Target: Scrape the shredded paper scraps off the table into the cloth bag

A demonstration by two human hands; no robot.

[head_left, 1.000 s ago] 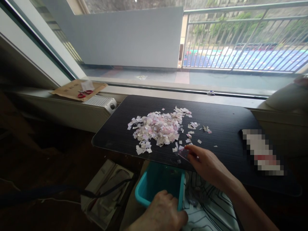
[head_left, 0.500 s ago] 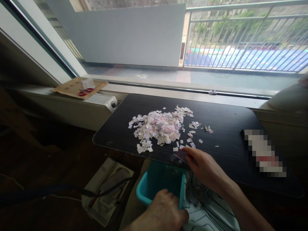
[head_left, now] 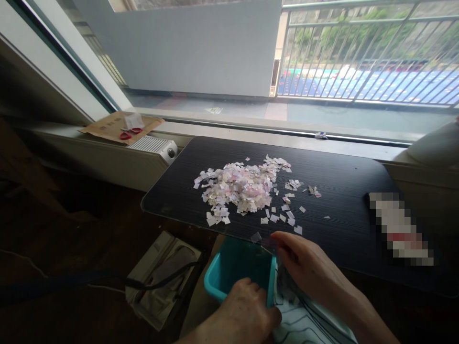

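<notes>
My left hand is closed over the near rim of a teal plastic bin, which sits below the table's front edge. Its inside is dark, so I cannot make out what lies at the bottom. Just above the bin's right rim, my right hand has its fingers together on a thin translucent piece, blurred and partly hidden by the fingers. A small clear scrap lies at the table edge beside it. Farther back, a heap of small cut paper pieces covers the middle of the black table, with loose bits scattered right of it.
Red-handled scissors lie on a brown envelope on the left sill, near a white radiator. An open case with a strap sits lower left. A blurred-out dark-edged object rests at the table's right.
My right hand has drawn back from the tabletop toward me and down to the bin's rim, bringing the thin piece along. My left hand keeps its grip on the bin.
</notes>
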